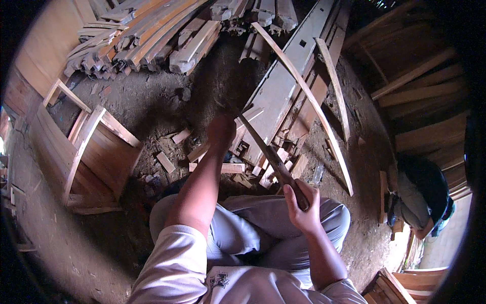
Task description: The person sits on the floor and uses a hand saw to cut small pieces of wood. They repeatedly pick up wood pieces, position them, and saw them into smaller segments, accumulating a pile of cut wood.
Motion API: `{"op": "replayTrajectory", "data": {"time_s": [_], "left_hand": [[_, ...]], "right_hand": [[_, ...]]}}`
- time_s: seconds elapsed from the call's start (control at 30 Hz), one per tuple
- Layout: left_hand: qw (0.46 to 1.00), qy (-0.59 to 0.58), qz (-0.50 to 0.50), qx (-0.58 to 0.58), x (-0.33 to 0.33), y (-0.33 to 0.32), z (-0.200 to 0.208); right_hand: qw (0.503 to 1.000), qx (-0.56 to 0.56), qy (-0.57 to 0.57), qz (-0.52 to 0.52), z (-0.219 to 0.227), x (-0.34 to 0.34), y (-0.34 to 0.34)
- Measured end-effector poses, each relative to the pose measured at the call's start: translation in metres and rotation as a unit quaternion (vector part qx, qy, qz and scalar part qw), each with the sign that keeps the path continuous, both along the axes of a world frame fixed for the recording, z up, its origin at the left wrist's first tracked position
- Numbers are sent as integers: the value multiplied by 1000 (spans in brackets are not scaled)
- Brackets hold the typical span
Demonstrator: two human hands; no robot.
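My right hand (302,205) is closed round the thick near end of a long, narrow tool (271,154) with a brown wooden shaft. It slants away to the left and tapers toward its far end; what kind of tool it is I cannot tell. My left hand (221,130) is reached forward, closed, close to the tool's far end. Shadow hides its fingers and whatever they hold. Beside it lies a pale wood strip (251,115). Short wood offcuts (165,162) lie on the ground below my left hand.
Long boards (281,83) run away from me at the centre right, with a curved wood strip (309,96) across them. Stacked timber (147,38) fills the back. A curved wooden frame (81,152) stands at left. Another person (422,190) bends down at right.
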State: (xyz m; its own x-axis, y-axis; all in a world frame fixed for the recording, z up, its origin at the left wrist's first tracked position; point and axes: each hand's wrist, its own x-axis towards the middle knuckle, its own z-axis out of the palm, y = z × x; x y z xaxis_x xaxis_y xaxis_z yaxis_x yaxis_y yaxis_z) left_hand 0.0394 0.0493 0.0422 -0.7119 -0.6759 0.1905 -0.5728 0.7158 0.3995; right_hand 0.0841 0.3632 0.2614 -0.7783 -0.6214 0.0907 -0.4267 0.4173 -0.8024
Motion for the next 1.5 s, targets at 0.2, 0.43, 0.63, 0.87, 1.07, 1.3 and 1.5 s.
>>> {"op": "replayTrajectory", "data": {"time_s": [0.2,0.43,0.63,0.87,1.07,1.3,1.5], "left_hand": [[989,17,42,139,0,25,28],[986,50,72,140,-11,18,9],[984,40,43,170,-13,9,6],[980,61,53,182,-17,8,1],[994,53,31,90,-11,13,6],[984,56,58,160,-14,28,32],[986,46,53,153,-22,-1,-11]], "right_hand": [[999,28,-17,17,4,-7,7],[997,65,3,38,6,-7,15],[997,54,10,54,11,-2,14],[996,57,5,62,19,5,4],[995,66,-11,78,20,7,-9],[999,-15,-15,37,-48,-19,-74],[998,-37,-14,46,-62,-31,-67]]}}
